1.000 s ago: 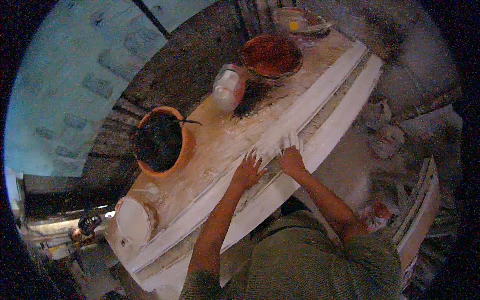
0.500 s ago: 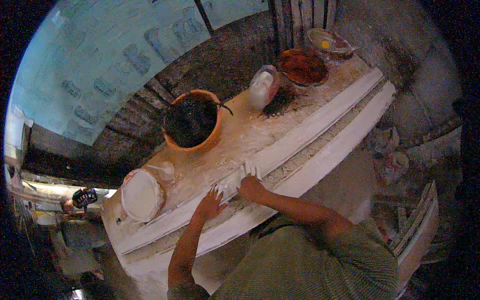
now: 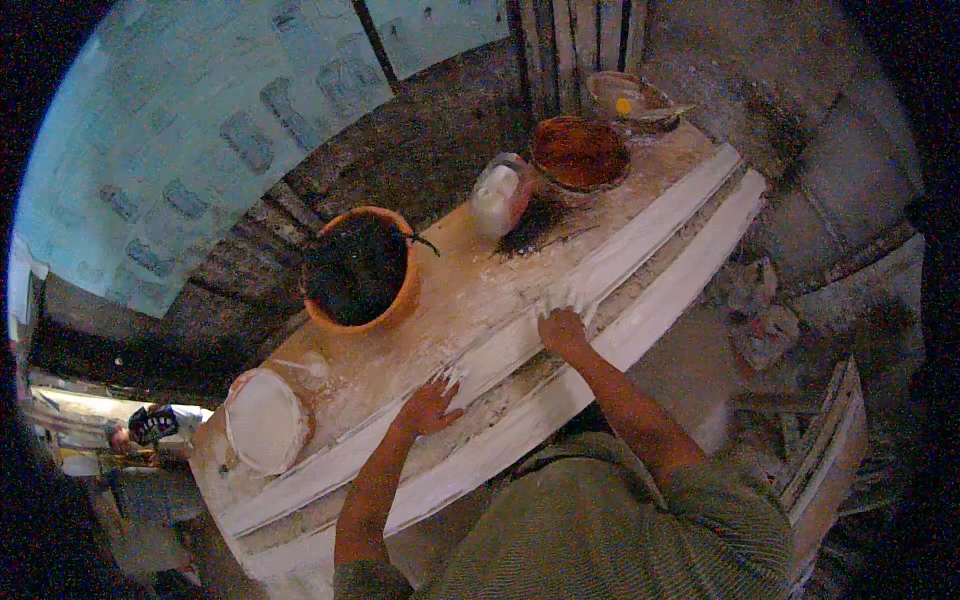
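While the long white strip (image 3: 655, 226) slanting across the frame's centre looks coated end to end, the rough groove (image 3: 488, 408) below it seems unfinished, the left hand (image 3: 430, 406) and right hand (image 3: 563, 328) resting on the strip, fingers spread, with an orange pot (image 3: 407, 292) left of centre.

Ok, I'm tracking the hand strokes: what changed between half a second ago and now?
The right hand has moved rightward along the upper white strip, widening its gap from the left hand, which shifted slightly the same way. The orange pot and pale container stayed put.
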A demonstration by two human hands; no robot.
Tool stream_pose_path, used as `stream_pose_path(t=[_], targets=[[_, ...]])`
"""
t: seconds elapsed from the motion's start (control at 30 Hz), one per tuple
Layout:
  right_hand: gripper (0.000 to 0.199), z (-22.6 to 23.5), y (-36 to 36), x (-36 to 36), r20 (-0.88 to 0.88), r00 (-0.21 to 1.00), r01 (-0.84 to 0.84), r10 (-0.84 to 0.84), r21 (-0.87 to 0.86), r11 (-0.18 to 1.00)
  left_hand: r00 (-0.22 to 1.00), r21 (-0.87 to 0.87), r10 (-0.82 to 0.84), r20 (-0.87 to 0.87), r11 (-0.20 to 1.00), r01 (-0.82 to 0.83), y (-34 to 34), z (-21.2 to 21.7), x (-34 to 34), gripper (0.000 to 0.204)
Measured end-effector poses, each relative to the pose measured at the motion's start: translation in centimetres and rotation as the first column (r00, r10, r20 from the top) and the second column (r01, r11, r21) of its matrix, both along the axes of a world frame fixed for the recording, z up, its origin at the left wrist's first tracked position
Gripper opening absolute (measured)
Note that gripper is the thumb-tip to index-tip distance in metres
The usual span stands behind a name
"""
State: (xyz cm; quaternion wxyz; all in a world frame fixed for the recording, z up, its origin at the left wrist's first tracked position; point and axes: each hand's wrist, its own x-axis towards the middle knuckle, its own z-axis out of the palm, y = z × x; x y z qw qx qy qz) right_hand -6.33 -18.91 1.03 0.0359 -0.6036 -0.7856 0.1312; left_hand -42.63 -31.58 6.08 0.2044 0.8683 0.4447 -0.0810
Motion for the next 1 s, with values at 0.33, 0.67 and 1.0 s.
stream_pose_path(t=[0.33,0.67,1.0], targets=[[0.045,4.4,3.9,8.7,-0.094,0.974,0.212,-0.204,0.08,0.974,0.985,-0.001,-0.057,0.161,0.998,0.058,12.6,-1.3,17.4,0.074],[0.053,5.8,12.6,3.5,0.021,0.935,-0.33,0.353,-0.312,0.891,0.984,-0.172,-0.026,0.178,0.983,0.057,10.5,2.1,21.0,0.075],[0.063,1.5,13.9,3.8,-0.173,0.947,-0.309,0.272,-0.247,0.918,0.98,-0.024,0.193,0.045,0.981,-0.192,1.9,0.6,11.1,0.071]])
